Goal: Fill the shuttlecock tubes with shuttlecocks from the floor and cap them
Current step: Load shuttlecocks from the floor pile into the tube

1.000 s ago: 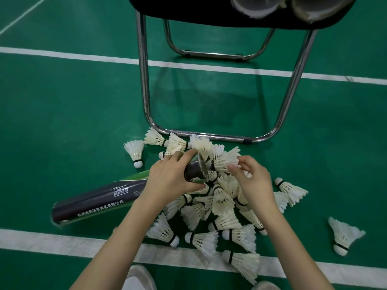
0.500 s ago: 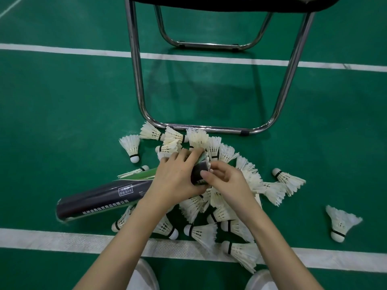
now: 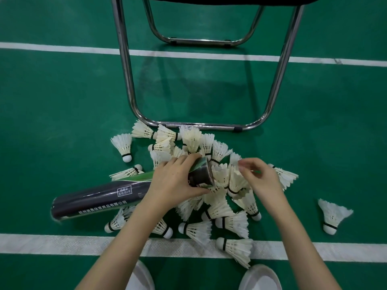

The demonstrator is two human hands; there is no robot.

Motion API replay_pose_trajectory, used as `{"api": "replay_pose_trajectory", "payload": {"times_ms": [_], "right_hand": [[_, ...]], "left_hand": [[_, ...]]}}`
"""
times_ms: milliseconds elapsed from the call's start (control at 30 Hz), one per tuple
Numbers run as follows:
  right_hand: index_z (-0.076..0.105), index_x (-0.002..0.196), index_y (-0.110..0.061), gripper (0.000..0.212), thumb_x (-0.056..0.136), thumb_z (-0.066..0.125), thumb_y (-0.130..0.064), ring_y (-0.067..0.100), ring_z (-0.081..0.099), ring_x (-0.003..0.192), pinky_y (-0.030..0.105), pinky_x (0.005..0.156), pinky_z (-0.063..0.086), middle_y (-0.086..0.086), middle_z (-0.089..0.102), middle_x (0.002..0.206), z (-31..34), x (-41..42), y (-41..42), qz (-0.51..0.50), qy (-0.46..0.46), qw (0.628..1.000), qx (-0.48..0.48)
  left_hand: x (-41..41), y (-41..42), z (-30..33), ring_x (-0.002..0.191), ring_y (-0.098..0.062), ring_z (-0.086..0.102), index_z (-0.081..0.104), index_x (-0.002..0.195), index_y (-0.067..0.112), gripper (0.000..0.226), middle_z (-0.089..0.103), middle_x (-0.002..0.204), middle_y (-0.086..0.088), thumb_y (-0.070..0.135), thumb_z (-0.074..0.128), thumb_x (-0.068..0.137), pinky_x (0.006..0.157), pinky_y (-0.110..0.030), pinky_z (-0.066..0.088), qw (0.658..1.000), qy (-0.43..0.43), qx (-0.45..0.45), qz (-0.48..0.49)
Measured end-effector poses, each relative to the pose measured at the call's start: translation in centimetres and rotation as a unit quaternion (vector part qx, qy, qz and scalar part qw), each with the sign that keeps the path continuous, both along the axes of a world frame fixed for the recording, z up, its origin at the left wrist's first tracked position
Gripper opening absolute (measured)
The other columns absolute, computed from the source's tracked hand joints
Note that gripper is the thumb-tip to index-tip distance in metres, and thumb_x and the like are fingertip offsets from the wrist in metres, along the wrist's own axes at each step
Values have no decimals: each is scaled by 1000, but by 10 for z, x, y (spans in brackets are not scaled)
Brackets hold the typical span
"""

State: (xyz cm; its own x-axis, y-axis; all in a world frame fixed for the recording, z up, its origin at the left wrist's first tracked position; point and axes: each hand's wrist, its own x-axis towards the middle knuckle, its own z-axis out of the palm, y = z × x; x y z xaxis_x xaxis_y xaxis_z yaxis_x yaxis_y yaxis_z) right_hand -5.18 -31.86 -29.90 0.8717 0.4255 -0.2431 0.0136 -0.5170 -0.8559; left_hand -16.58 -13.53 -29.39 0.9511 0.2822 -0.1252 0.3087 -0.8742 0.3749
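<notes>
A long black shuttlecock tube (image 3: pixel 100 197) with a green stripe lies tilted over the green floor, its open mouth (image 3: pixel 202 174) facing right. My left hand (image 3: pixel 173 181) grips the tube just behind that mouth. My right hand (image 3: pixel 259 178) hovers to the right of the mouth, blurred, fingers loosely bent and nothing visible in them. Under and around both hands lies a pile of several white feather shuttlecocks (image 3: pixel 219 210). The tube's inside is hidden.
A chrome chair frame (image 3: pixel 125 80) stands just behind the pile, its floor bar touching the far shuttlecocks. Single shuttlecocks lie apart at the left (image 3: pixel 123 146) and far right (image 3: pixel 333 216). A white court line (image 3: pixel 52 243) runs in front; my shoes (image 3: pixel 259 277) sit below it.
My right hand came to the tube's mouth from the pile, then pulled away to the right. The left hand has kept its grip on the tube.
</notes>
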Motion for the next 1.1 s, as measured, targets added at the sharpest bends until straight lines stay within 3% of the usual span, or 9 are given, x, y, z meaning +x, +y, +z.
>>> {"api": "replay_pose_trajectory", "payload": {"times_ms": [100, 167, 300, 367, 467, 567, 667, 1100], "right_hand": [[63, 105, -22, 19, 86, 62, -22, 8, 56, 98, 26, 87, 42, -8, 63, 105, -15, 1, -7, 32, -7, 995, -93], [62, 109, -21, 23, 87, 61, -26, 11, 55, 99, 29, 83, 42, -5, 62, 108, -25, -1, -8, 69, -39, 981, -177], [64, 97, -24, 13, 89, 57, -32, 17, 61, 89, 30, 75, 47, -5, 68, 94, -32, -6, -8, 101, -89, 956, -262], [64, 89, -27, 7, 89, 57, -30, 16, 64, 83, 31, 75, 50, -6, 70, 84, -31, -5, -10, 83, -74, 965, -237], [67, 85, -24, 9, 88, 59, -22, 11, 63, 81, 31, 76, 50, -8, 69, 81, -18, -3, -13, 2, -38, 992, -120], [65, 80, -26, 13, 88, 60, -17, 2, 63, 82, 13, 72, 46, -12, 68, 83, 4, -8, -8, -49, -12, 999, 3], [65, 84, -26, 10, 87, 62, -17, -5, 63, 78, 6, 69, 46, -14, 69, 82, 19, -19, 6, -59, 12, 994, 86], [64, 95, -20, 12, 88, 58, -11, -8, 63, 77, 6, 68, 46, -7, 68, 87, 16, -49, 37, 39, 155, 974, 164]], "left_hand": [[0, -1, 2, 113, -17, 49, 31, 136, 31, 87, 52, 128, 8, 72, 59, 65, 90, -33, 35, 1000, -3, 0, 6], [0, -2, 2, 114, -16, 48, 30, 137, 32, 87, 51, 129, 8, 72, 59, 65, 90, -32, 35, 1000, -1, 5, 5], [-2, 1, -2, 112, -15, 50, 31, 136, 33, 88, 53, 127, 10, 75, 58, 63, 89, -30, 36, 1000, 6, 9, 14], [-5, 5, -3, 111, -15, 51, 32, 137, 33, 90, 54, 125, 9, 76, 58, 62, 88, -30, 38, 1000, 11, 10, 20], [-7, 7, -3, 110, -15, 52, 31, 138, 34, 91, 53, 126, 9, 76, 58, 62, 86, -30, 39, 1000, 14, 10, 23], [-8, 7, -4, 109, -14, 51, 32, 138, 35, 90, 52, 127, 10, 75, 59, 62, 82, -29, 40, 1000, 7, 8, 24], [-9, 3, -6, 111, -13, 50, 31, 138, 36, 90, 50, 130, 12, 75, 59, 62, 86, -30, 40, 1000, 10, -1, 16], [-4, -4, -6, 113, -12, 50, 30, 140, 33, 90, 50, 130, 12, 74, 58, 64, 90, -32, 40, 1000, -5, -9, 9]]}}
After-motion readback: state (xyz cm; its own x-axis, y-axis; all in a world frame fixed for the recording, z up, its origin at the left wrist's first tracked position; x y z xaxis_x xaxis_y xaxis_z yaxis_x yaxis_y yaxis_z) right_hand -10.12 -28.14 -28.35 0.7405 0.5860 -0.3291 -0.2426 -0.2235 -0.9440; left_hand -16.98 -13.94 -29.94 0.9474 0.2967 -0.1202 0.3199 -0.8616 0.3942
